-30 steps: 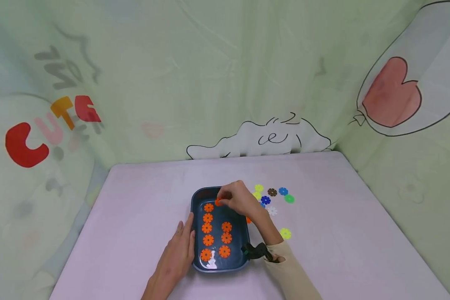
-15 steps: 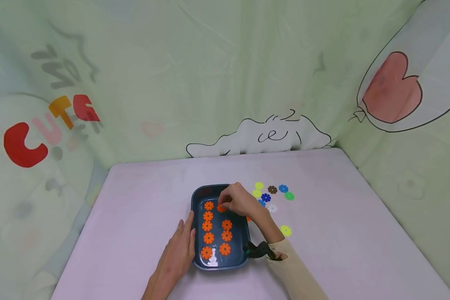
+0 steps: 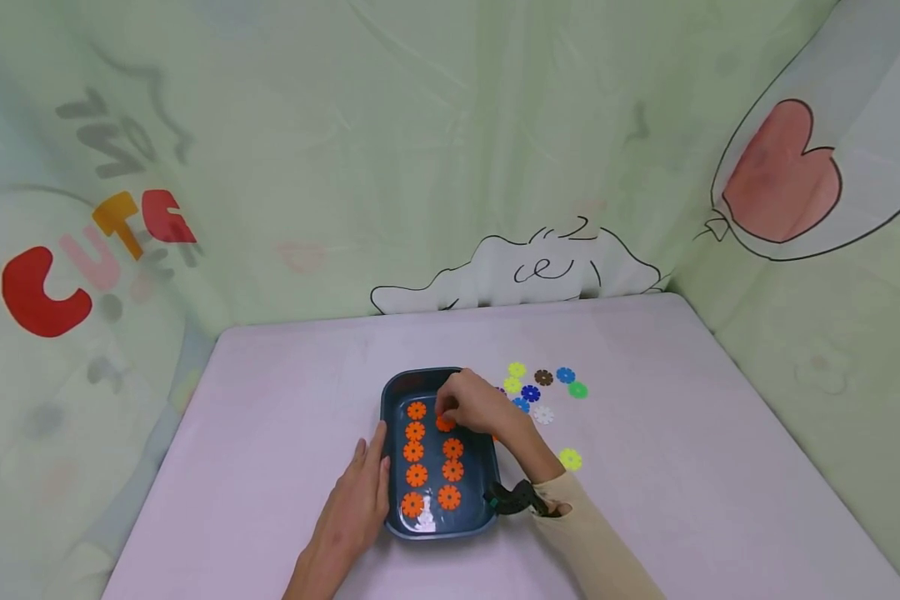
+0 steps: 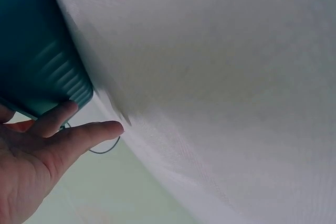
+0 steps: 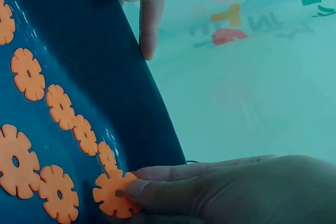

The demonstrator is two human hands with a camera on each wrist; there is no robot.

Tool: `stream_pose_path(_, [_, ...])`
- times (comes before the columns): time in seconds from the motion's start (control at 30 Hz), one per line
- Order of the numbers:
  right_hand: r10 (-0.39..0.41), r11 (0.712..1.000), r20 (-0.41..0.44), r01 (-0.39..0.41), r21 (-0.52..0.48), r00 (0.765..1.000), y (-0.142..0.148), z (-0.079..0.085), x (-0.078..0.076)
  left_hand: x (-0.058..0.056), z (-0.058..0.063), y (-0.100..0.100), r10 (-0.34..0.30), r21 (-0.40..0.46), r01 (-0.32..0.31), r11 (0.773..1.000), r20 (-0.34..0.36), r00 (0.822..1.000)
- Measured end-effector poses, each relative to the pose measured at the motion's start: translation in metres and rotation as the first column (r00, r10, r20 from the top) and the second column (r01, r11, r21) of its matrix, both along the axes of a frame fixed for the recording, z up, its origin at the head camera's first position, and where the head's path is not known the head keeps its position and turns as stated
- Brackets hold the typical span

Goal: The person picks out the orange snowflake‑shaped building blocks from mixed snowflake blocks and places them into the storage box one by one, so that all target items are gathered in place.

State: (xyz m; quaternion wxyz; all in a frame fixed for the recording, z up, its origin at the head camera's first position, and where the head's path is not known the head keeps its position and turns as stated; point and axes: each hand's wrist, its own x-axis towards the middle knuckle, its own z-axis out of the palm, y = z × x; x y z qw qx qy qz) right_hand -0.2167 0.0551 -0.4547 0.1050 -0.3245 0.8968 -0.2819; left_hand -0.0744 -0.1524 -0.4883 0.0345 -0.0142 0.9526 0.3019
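Note:
In the head view a dark blue rectangular tray (image 3: 472, 521) stands on the table with orange notched plastic discs (image 3: 416, 475) in it. They lie in a longer left column and a shorter right one. My right hand (image 3: 480, 404) reaches over the tray's far right part. Its thumb and finger pinch another orange notched disc (image 5: 116, 194), low over the tray floor, at the far end of the right column. My left hand (image 3: 352, 500) rests against the tray's left wall, its fingers extended along the outside. The left wrist view shows these fingers (image 4: 86, 132) beside the tray's corner.
Right of the tray lie several loose notched discs: yellow, a brown one (image 3: 543, 377), blue, a green one (image 3: 578, 390) and a white one (image 3: 543, 414). A yellow disc (image 3: 571, 459) sits nearer, beside the right forearm. A printed curtain (image 3: 307, 167) surrounds the table (image 3: 270, 400).
My right hand has shifted slightly right and toward me, carrying the pinched orange disc down to the right column's far end. The left hand stays against the tray.

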Motion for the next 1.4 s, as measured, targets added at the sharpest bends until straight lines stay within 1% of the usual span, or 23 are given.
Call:
stream_pose_path(0.13, [0.009,0.999,-0.025,-0.008,0.036,1.0,-0.0014,-0.0011,0.0001,-0.0002,0.0006,0.0,0.002,-0.001,-0.002,1.0,0.008,1.0])
stream_pose_path(0.3, [0.005,0.997,-0.028,-0.003,0.081,1.0,-0.0031,-0.0008,0.0006,-0.0003,0.0002,-0.0003,0.0,-0.003,0.0,1.0,0.003,1.0])
stream_pose_path(0.63, [0.007,0.992,-0.042,-0.002,0.125,0.999,-0.0034,-0.0003,-0.0001,-0.0002,0.0,-0.0005,-0.002,-0.002,0.002,1.0,-0.007,1.0])
stream_pose_path(0.9, [-0.002,0.99,-0.037,0.007,0.143,0.999,-0.0037,0.001,0.0006,0.0004,-0.0005,0.0002,0.001,-0.004,-0.001,1.0,-0.001,1.0])
stream_pose_path(1.03, [0.008,0.989,-0.048,0.0,0.148,0.999,-0.0036,0.0023,0.0,-0.0003,0.0001,0.0005,0.0,-0.003,0.0,1.0,0.001,1.0])
stream_pose_path(1.4, [-0.011,0.989,-0.003,0.011,0.145,1.0,-0.0037,0.004,0.0009,-0.0003,-0.0005,0.0008,0.012,-0.004,-0.012,1.0,0.026,1.0])
